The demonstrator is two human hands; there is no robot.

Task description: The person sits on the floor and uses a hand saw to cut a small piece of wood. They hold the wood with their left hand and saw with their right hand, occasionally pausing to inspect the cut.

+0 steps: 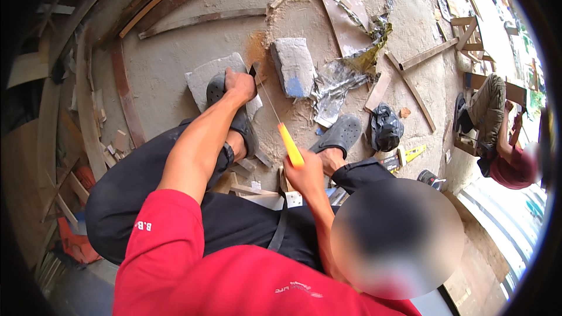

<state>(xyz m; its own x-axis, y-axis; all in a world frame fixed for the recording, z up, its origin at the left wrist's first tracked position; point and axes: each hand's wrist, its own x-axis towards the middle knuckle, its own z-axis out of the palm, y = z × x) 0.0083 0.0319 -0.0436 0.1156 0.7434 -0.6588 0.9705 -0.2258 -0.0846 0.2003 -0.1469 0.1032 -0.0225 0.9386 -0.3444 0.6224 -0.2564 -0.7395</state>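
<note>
My right hand [304, 174] is wrapped round the yellow handle [288, 143] of a handsaw. Its thin blade [267, 96], seen nearly edge-on, reaches forward and left to beside my left hand [241, 86]. That hand is closed, knuckles up, above my left clog. A small dark piece [253, 71] shows at its right side; what the fingers grip is hidden. Under the left clog lies a pale grey block [202, 76]. A second grey block [293, 65] with a blue patch lies right of the blade. Orange-brown dust [256, 48] marks the floor just beyond.
Crumpled silver-and-gold foil [345, 85] and a flat board [342, 11] lie ahead. A black plastic bag [385, 127] is by my right clog [341, 133], near another yellow-handled tool [414, 153]. Timber strips [202, 21] line the left. A co-worker [497, 123] sits at the right.
</note>
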